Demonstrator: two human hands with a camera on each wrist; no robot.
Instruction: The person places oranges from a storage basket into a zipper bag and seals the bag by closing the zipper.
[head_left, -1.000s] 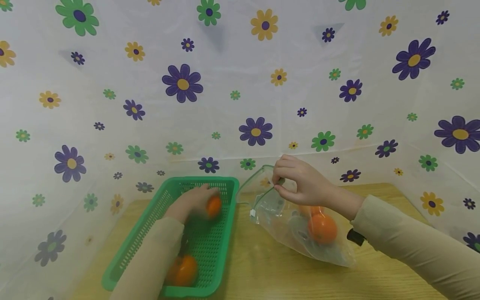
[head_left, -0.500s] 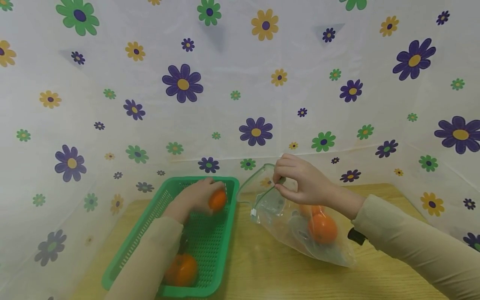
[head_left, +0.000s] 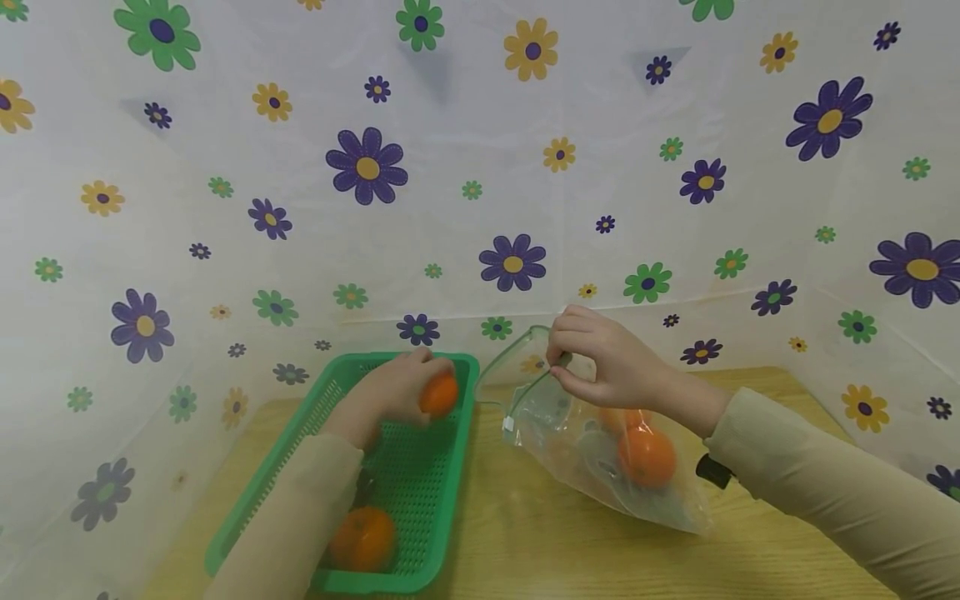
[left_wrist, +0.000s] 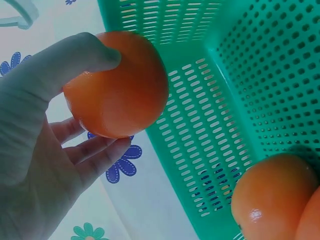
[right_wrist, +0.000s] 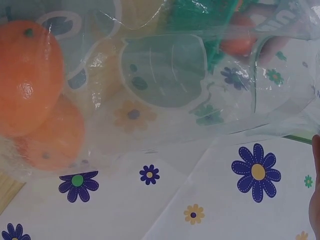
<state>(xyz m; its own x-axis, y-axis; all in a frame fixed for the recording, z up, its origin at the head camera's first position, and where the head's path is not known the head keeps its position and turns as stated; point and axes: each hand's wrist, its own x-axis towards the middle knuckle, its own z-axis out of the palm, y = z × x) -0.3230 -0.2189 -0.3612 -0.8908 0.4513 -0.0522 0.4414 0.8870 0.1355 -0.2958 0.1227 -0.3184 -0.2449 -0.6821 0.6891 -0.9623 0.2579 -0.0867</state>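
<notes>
My left hand [head_left: 397, 390] grips an orange [head_left: 439, 395] above the far right part of the green basket [head_left: 437, 533]. In the left wrist view the thumb lies across the top of this orange [left_wrist: 125, 90] and the fingers curl under it. Another orange [head_left: 363, 540] lies at the basket's near end, partly behind my left sleeve. My right hand [head_left: 611, 362] pinches the green-edged rim of a clear zip bag [head_left: 555, 458] between thumb and fingers, and the bag's mouth gapes toward the basket. Inside the bag sit oranges [head_left: 647, 456], seen through the film.
Basket and bag stand side by side on a wooden table [head_left: 525, 542]. A white sheet with printed flowers [head_left: 450, 233] rises behind and at both sides. Two oranges [left_wrist: 275, 200] show together in the basket in the left wrist view. A white slider [head_left: 508, 424] hangs at the bag's zip.
My left hand has lifted the orange slightly and shifted it right, toward the basket's right rim and the bag. My right hand has stayed nearly still on the bag's rim.
</notes>
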